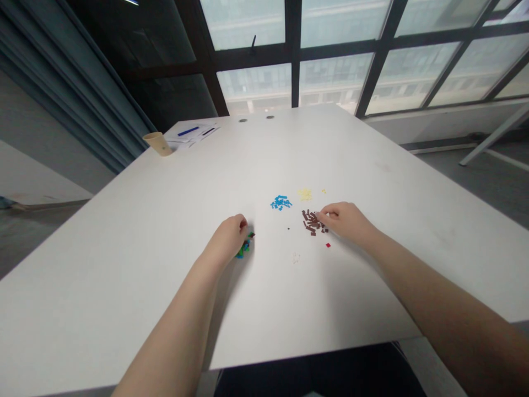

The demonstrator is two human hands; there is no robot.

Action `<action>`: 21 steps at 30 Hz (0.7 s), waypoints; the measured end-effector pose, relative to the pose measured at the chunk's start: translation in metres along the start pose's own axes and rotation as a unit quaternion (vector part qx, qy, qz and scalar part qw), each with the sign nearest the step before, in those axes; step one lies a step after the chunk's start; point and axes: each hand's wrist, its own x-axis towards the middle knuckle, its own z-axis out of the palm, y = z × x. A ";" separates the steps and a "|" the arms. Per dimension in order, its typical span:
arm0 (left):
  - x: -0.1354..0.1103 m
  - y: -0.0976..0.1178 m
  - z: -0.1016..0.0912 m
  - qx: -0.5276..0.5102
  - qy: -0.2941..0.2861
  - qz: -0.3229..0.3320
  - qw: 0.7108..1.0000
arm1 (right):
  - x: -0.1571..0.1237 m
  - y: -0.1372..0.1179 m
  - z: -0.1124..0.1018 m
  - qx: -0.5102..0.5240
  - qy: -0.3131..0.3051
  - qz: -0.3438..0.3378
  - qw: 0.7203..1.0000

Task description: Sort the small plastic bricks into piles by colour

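Observation:
My left hand (232, 234) is over a small build of green, blue and brown toy bricks (243, 249) on the white table. Its fingers curl closed, partly hiding the build; what sits between them, if anything, is too small to name. At the right edge of a pile of brown bricks (312, 223), my right hand (343, 218) has its thumb and fingers pinched together, and I cannot make out what is in them. Behind the brown pile lie blue bricks (281, 202) and pale yellow pieces (305, 194). A red piece (328, 245) is just in front of it.
Tiny whitish pieces (296, 257) and a single dark piece (288, 228) lie between the hands. A paper cup (158, 144) stands at the table's left edge beside papers (194, 137) with a blue pen (188, 131). Windows (330, 77) rise beyond the white table (173, 220).

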 end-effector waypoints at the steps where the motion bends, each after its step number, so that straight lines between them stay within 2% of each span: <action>1: -0.001 0.002 -0.002 -0.036 0.008 0.005 0.999 | -0.001 -0.001 0.000 0.006 0.003 -0.008 1.000; 3: -0.005 0.008 -0.006 -0.109 0.016 0.022 0.994 | -0.004 -0.006 0.000 0.027 0.001 -0.031 0.999; 6: -0.014 0.020 -0.008 -0.175 0.031 0.084 0.980 | -0.011 -0.018 0.005 0.074 -0.008 -0.076 0.994; 12: -0.032 0.046 0.002 -0.178 0.141 0.217 0.949 | -0.028 -0.040 0.025 0.128 0.029 -0.153 0.979; 15: -0.037 0.052 0.010 -0.175 0.163 0.274 0.932 | -0.032 -0.042 0.029 0.138 0.065 -0.171 0.973; 18: -0.039 0.053 0.014 -0.182 0.162 0.299 0.922 | -0.032 -0.041 0.028 0.134 0.094 -0.203 0.965; 21: -0.039 0.054 0.014 -0.190 0.166 0.292 0.923 | -0.030 -0.037 0.027 0.126 0.099 -0.235 0.959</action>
